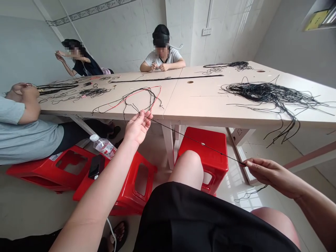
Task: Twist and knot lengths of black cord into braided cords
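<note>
A thin black braided cord (181, 134) stretches taut and slanting between my two hands, above my lap and a red stool. My left hand (139, 126) pinches its upper end near the table's front edge, palm partly turned up. Lower and to the right, my right hand (267, 171) grips the other end between thumb and fingers. Loose strands (252, 194) hang below that hand. Just beyond my left hand, loops of black cord and a red cord (160, 91) lie on the table.
The pale table (204, 105) bears a large tangle of black cords (262, 92) at right and a long black bundle (168, 79). Red stools (204, 140) stand below, with a plastic bottle (105, 146) and a phone (96, 166) at left. Several people sit around the table.
</note>
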Available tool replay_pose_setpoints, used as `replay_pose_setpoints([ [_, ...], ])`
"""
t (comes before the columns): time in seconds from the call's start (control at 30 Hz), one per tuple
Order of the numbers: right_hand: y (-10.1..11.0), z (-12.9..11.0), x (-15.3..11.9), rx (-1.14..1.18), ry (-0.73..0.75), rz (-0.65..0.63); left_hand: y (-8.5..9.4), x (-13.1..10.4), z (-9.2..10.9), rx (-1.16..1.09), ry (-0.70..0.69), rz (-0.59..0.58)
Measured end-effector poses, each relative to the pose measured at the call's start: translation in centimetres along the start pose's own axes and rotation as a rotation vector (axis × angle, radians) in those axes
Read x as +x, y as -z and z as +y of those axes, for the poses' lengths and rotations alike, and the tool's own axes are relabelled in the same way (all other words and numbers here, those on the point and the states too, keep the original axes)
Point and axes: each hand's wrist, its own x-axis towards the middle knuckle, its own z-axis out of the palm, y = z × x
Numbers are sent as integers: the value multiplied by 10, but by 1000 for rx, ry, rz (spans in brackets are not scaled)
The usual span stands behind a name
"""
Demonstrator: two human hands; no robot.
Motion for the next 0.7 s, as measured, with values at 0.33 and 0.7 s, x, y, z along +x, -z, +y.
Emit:
replay_pose_setpoints([
  [0.33,9,36,-20,339,-236,-57,1,-7,-4,6,51,76],
  [0.7,3,43,-25,62,-176,-192,-32,-44,-10,65,160,-88],
])
